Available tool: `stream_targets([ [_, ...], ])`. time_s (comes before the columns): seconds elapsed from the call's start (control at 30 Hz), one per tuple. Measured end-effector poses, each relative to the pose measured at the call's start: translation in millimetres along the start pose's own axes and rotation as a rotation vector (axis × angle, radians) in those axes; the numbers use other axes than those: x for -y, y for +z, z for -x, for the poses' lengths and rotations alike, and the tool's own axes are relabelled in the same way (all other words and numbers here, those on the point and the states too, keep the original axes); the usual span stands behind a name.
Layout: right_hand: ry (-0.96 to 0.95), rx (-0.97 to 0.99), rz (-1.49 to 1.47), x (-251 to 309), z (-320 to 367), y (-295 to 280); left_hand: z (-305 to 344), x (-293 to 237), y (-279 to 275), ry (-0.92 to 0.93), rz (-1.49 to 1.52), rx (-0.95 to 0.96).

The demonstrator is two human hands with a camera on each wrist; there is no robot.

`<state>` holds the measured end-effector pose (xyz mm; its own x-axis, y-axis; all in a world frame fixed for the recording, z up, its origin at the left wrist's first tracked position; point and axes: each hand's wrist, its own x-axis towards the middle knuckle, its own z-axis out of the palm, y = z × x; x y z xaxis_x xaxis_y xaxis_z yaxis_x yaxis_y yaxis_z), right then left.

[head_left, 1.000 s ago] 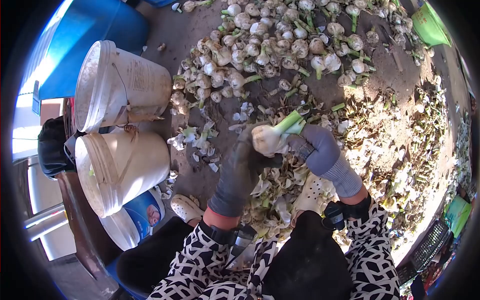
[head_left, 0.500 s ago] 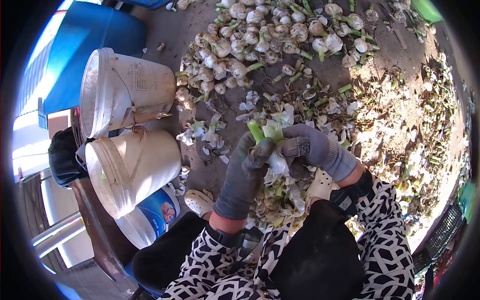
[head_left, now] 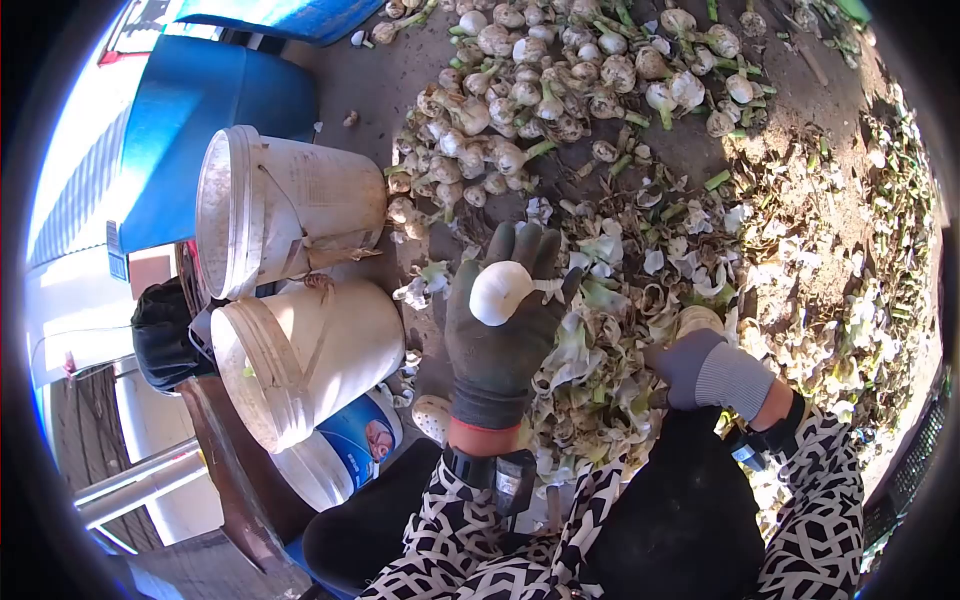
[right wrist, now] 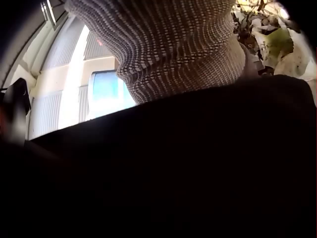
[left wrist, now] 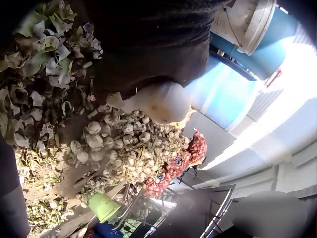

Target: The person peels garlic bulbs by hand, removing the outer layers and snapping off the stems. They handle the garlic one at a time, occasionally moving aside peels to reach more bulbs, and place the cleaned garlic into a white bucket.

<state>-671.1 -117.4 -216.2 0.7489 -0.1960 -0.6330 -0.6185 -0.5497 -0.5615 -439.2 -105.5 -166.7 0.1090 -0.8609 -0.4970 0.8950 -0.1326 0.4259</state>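
A peeled white garlic bulb [head_left: 500, 292] lies on the palm of my gloved left hand [head_left: 500, 330], whose fingers are stretched out and spread. The left wrist view shows the same bulb [left wrist: 166, 103] beside the dark glove [left wrist: 148, 64]. My gloved right hand [head_left: 690, 370] is low over the peelings, near a cream shoe; its fingers are mostly hidden and what they hold, if anything, does not show. Only the knitted cuff [right wrist: 173, 44] of that glove fills the right wrist view.
Unpeeled garlic bulbs [head_left: 530, 90] with stalks are heaped ahead. Two white buckets [head_left: 320, 205] lie at the left, near a blue container [head_left: 215, 130]. Skins and leaves [head_left: 600, 380] cover the ground between and right of the hands. A crate stands at the right edge.
The stalk and leaves are gone from the bulb. My left hand has turned palm up and spread its fingers under it. My right hand has moved away, right and down.
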Motion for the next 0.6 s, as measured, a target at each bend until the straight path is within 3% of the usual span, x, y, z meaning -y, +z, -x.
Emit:
stream_targets([
  [0.03, -0.001, -0.001, 0.005, 5, 1, -12, 1, 0, 1, -0.012, 0.060, -0.029],
  [0.1, 0.005, -0.302, -0.291, 9, -5, -36, 3, 1, -3, -0.029, 0.080, -0.009],
  [0.17, -0.107, -0.644, -0.359, 22, -15, -52, 4, 3, -10, -0.052, 0.098, 0.010],
  [0.2, -0.102, -0.644, -0.357, 28, -24, -59, 2, 6, -16, 0.008, -0.025, 0.034],
  [0.27, -0.154, -0.887, -0.379, 38, -48, -67, -3, 12, -28, 0.127, -0.267, 0.079],
  [0.3, -0.152, -0.884, -0.377, 42, -52, -68, -4, 14, -33, 0.190, -0.389, 0.099],
  [0.33, -0.249, -0.762, -0.469, 45, -56, -70, -4, 14, -32, 0.255, -0.511, 0.119],
  [0.37, -0.345, -0.634, -0.555, 46, -60, -72, -3, 9, -31, 0.259, -0.505, 0.118],
  [0.4, -0.342, -0.629, -0.543, 49, -61, -71, 0, -1, -29, 0.289, -0.490, 0.074],
  [0.47, -0.585, -0.098, -0.684, 47, -52, -63, 5, -30, -25, 0.282, -0.255, -0.004],
  [0.5, -0.512, 0.038, -0.708, 42, -54, -54, 12, -55, -28, 0.238, -0.045, -0.043],
  [0.53, -0.457, -0.121, -0.481, 27, -62, -44, 23, -82, -22, 0.397, -0.194, -0.189],
  [0.57, -0.407, -0.267, -0.251, 12, -69, -35, 41, -120, -26, 0.469, -0.218, -0.100],
  [0.6, -0.184, -0.322, -0.042, -4, -72, -37, 62, -160, -31, 0.620, -0.294, -0.193],
])
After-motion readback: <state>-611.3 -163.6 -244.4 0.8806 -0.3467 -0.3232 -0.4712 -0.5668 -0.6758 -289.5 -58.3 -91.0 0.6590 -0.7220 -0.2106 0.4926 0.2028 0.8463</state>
